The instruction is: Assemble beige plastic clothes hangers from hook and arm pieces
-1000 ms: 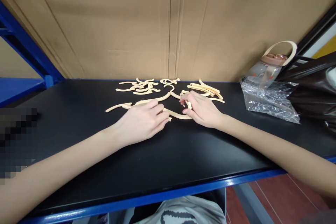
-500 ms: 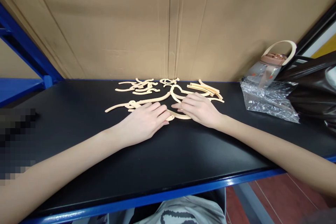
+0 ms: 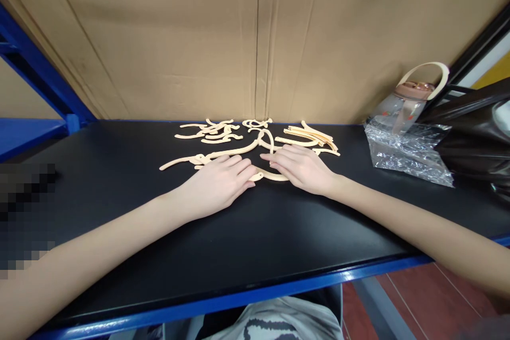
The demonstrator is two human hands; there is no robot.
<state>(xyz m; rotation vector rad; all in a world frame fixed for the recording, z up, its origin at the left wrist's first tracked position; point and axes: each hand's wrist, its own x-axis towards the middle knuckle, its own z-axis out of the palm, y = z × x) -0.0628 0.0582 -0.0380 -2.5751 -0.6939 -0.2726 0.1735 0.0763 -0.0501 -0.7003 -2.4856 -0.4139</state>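
A cream plastic folding clothes hanger point(image 3: 235, 151), jointed from curved pieces, lies flat on the black tabletop point(image 3: 223, 255). My left hand point(image 3: 227, 178) is closed on its lower left part, and the bar's end with a small hole point(image 3: 259, 176) sticks out past my fingertips. Over on the right side of the hanger, my right hand point(image 3: 300, 167) is closed with its fingers bent around it. A curved hook piece point(image 3: 271, 141) rises from the hanger's middle toward my right fingers. Both palms hide much of the bars beneath.
Behind the hanger lie loose cream curved pieces point(image 3: 211, 132), small hooks point(image 3: 255, 124) and a stack of straighter bars point(image 3: 311, 134). At the right stand a clear bottle with a handle point(image 3: 414, 98) and a crinkled plastic bag point(image 3: 410, 154). A cardboard wall point(image 3: 179, 37) closes off the back.
The curved hook piece at the hanger's middle has turned, and its loop now looks narrower and steeper. My right hand has shifted slightly down; my left hand has hardly moved.
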